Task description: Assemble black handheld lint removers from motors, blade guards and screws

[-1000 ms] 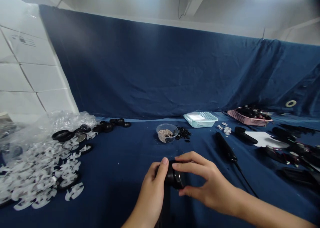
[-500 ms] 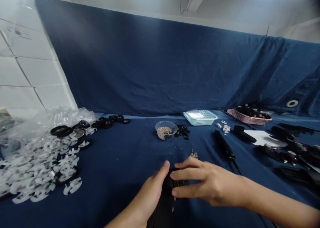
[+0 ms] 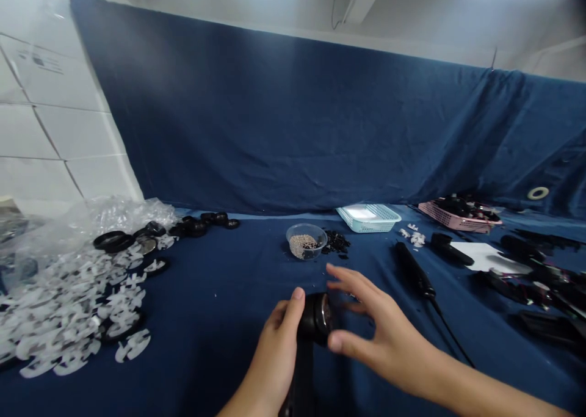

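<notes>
My left hand (image 3: 279, 340) is closed around a black round-headed device (image 3: 314, 319) with a long dark handle running down towards me. The head has a glossy ring and points to the right; its exact kind I cannot make out. Beside that head, my right hand (image 3: 379, 331) is open, fingers spread and slightly blurred, the thumb close to the ring's edge. Beyond the hands stands a clear plastic bowl (image 3: 325, 244) holding many small metal screws (image 3: 302, 243). Small black parts (image 3: 337, 242) lie in a heap against its right side.
At left are a heap of white plastic clips (image 3: 68, 310), black rings (image 3: 113, 240) and clear plastic bags (image 3: 119, 212). A black corded tool (image 3: 414, 271) lies at right. Farther back are a light-blue basket (image 3: 373, 226) and a pink basket (image 3: 458, 221) of black parts.
My right hand has come off the device, its fingers spreading apart. My left hand has turned the device, so its round, glossy-rimmed head now shows.
</notes>
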Motion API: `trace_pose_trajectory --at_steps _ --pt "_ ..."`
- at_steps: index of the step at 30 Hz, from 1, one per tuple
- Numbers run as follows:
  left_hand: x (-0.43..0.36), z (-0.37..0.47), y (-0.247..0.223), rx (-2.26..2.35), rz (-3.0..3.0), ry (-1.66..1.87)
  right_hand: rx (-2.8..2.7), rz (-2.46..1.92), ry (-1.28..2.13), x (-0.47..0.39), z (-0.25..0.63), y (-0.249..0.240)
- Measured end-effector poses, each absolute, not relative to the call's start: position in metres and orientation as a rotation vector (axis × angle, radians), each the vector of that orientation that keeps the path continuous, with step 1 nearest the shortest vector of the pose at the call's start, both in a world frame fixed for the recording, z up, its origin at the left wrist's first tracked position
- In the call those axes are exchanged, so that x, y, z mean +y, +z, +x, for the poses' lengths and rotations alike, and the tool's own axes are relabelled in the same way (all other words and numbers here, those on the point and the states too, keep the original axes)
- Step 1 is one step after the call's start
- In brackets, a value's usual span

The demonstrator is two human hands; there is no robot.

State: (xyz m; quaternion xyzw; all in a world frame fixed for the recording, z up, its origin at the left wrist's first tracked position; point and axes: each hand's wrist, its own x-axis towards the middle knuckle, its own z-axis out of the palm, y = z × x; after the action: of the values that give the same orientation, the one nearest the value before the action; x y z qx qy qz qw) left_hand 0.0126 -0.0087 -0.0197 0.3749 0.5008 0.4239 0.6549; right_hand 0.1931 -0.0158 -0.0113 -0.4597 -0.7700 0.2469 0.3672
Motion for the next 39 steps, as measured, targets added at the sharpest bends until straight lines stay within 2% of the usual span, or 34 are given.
trace_pose_trajectory --at_steps 5,12,15,21,25,28,31,33,39 --pt "-0.005 0.014 -0.023 1.145 0.93 1.055 -1.929 -1.326 0.659 -0.016 0.179 0.0" --pt "0.001 0.016 -0.023 1.157 0.813 0.879 -2.443 -0.897 0.234 -0.01 0.196 -0.008" --pt "0.003 0.016 -0.027 1.142 0.855 0.901 -2.455 -0.903 0.139 -0.006 0.197 -0.018" --pt "0.007 0.017 -0.039 1.212 1.057 1.105 -1.943 -1.461 0.419 -0.003 0.174 -0.027" --pt "0.012 0.017 -0.039 1.218 1.064 1.118 -1.934 -1.39 0.545 -0.003 0.173 -0.024" --pt "0.016 0.015 -0.041 1.192 1.09 1.135 -1.841 -1.322 0.846 -0.003 0.176 -0.023" --pt "0.018 0.014 -0.045 1.21 1.101 1.147 -1.703 -1.431 1.125 -0.001 0.179 -0.024" --pt "0.019 0.014 -0.046 1.229 1.101 1.15 -1.666 -1.479 1.112 0.001 0.182 -0.023" --pt "0.018 0.014 -0.044 1.236 1.112 1.154 -1.83 -1.224 1.007 0.001 0.183 -0.016"
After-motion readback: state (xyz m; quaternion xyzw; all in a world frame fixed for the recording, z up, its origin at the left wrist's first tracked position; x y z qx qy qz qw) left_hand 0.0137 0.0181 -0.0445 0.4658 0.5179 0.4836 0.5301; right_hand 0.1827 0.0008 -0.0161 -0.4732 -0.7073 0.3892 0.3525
